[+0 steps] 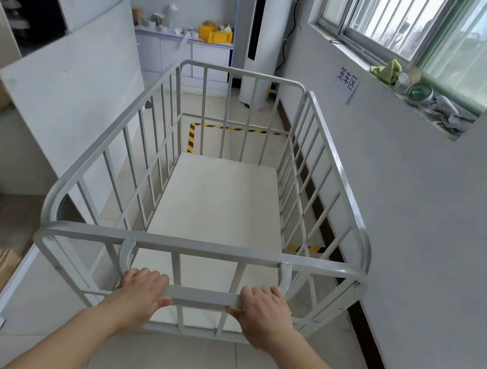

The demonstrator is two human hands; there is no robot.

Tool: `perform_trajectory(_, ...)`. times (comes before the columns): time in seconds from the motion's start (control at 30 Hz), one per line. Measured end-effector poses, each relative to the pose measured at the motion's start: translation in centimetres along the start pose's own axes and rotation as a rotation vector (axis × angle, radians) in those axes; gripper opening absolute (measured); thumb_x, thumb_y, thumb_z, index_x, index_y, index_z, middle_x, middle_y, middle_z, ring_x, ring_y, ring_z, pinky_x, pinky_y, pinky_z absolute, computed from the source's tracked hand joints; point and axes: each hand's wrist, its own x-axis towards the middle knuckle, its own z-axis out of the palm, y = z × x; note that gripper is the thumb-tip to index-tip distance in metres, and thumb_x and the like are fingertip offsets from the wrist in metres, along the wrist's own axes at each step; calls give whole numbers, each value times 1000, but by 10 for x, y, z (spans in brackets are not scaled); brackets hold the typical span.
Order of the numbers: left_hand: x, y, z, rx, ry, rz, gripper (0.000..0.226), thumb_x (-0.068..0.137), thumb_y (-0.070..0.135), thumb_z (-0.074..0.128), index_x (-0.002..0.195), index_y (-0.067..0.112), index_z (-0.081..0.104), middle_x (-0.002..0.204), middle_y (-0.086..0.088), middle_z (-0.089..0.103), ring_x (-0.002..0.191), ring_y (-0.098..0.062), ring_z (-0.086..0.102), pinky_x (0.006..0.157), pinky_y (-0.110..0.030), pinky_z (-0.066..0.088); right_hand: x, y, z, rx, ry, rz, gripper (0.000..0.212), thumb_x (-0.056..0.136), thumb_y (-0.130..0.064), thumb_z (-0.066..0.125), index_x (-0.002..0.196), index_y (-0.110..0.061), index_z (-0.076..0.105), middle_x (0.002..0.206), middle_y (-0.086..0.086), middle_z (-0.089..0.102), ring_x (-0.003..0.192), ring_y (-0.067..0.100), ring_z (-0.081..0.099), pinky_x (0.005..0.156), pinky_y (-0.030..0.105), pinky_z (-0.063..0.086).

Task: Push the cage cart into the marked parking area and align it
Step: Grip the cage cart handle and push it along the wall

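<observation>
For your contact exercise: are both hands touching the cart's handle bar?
Touching. The head view shows the left hand and right hand wrapped around the handle bar.
</observation>
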Motion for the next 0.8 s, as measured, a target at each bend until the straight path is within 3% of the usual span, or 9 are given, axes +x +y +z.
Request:
perform_trajectory(0.1, 23, -11, -9, 7, 1, -8, 27, 97, 45, 30, 103, 23, 43, 103, 5, 48, 100, -15, 40, 97, -29, 23, 27, 6, -3, 8, -1, 11, 101, 55, -68, -25, 102, -17, 49, 98, 5, 59, 92, 27, 51, 93, 38, 32)
perform_trajectory(0.23, 55, -24, -22, -3, 24, 0, 23, 97, 46, 30, 100, 25, 41, 100, 7, 45, 95, -14, 37, 89, -27, 19, 63, 15, -6, 16, 28, 0, 103, 52, -69, -29, 98, -18, 47, 99, 7, 61, 95, 28, 53, 92, 38, 32)
perform_trajectory(0.47, 111, -52, -41, 31, 29, 19, 26, 97, 46, 31, 103, 23, 43, 101, 6, 44, 100, -16, 40, 93, -29, 23, 123, 25, -14, -3, 1, -6, 81, 59, -71, -21, 90, -22, 35, 93, 5, 56, 90, 27, 51, 92, 37, 31)
perform_trajectory(0.57, 134, -67, -49, 17, 38, 35, 22, 97, 46, 31, 99, 25, 39, 102, 5, 45, 100, -15, 39, 92, -28, 21, 151, 26, -16, -32, -56, 21, 52, 87, -66, 10, 89, -21, 35, 87, 3, 48, 80, 23, 39, 91, 38, 31)
perform_trajectory(0.63, 149, -78, -55, 16, 46, 45, 21, 97, 47, 30, 98, 27, 38, 102, 6, 45, 98, -15, 38, 88, -28, 18, 170, 25, -17, -36, -63, 35, 46, 89, -60, 18, 90, -20, 39, 88, 4, 51, 80, 24, 39, 90, 38, 31)
perform_trajectory(0.73, 171, -98, -65, 26, 52, 58, 27, 97, 47, 29, 104, 25, 42, 104, 6, 47, 100, -16, 40, 88, -28, 18, 198, 22, -18, -51, -12, 30, 64, 87, -67, 10, 97, -17, 48, 95, 7, 60, 89, 28, 51, 90, 38, 32)
perform_trajectory(0.8, 185, -111, -72, 30, 44, 66, 28, 97, 47, 29, 105, 24, 43, 105, 5, 47, 101, -16, 41, 90, -29, 21, 216, 19, -19, -44, 2, 10, 94, 68, -76, -18, 98, -18, 49, 95, 5, 60, 91, 28, 53, 89, 38, 33)
